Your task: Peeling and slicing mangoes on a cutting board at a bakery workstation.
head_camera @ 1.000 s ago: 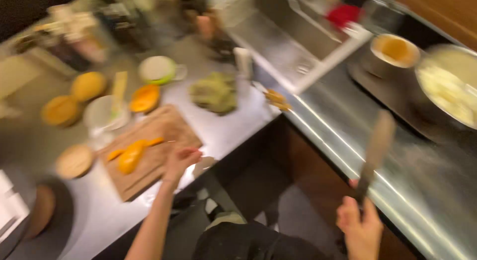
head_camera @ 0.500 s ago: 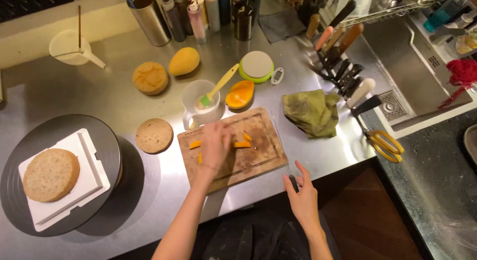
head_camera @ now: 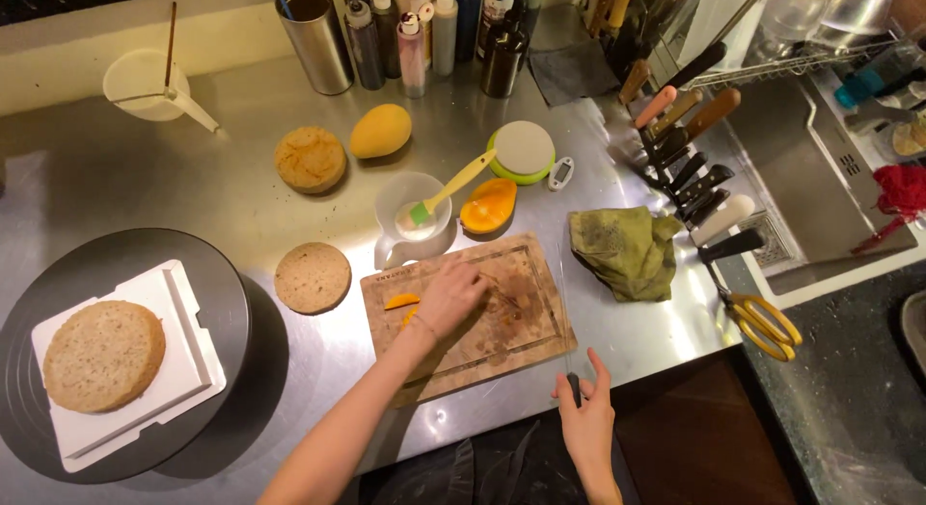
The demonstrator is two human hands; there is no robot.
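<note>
While the left hand [head_camera: 451, 295] lies flat over the orange mango slices [head_camera: 402, 301] on the wooden cutting board [head_camera: 521, 343], fingers spread and pressing down on them, the right hand [head_camera: 585, 418] is clamped round a knife handle at the bench edge, with the thin blade [head_camera: 561, 302] running up along the board's right side. So the hands are well apart. Just past the board there's a halved mango [head_camera: 488, 205], a white cup with a green and yellow brush [head_camera: 446, 190] in it, and a whole mango [head_camera: 380, 131]. A small round cake layer [head_camera: 313, 277] sits just left of the board, another one [head_camera: 310, 160] further back. Off to the left, a bigger layer [head_camera: 103, 355] rests on a white board on a dark turntable [head_camera: 222, 302]. A crumpled green cloth [head_camera: 622, 252] lies right of the board, yellow scissors [head_camera: 767, 320] beyond it
</note>
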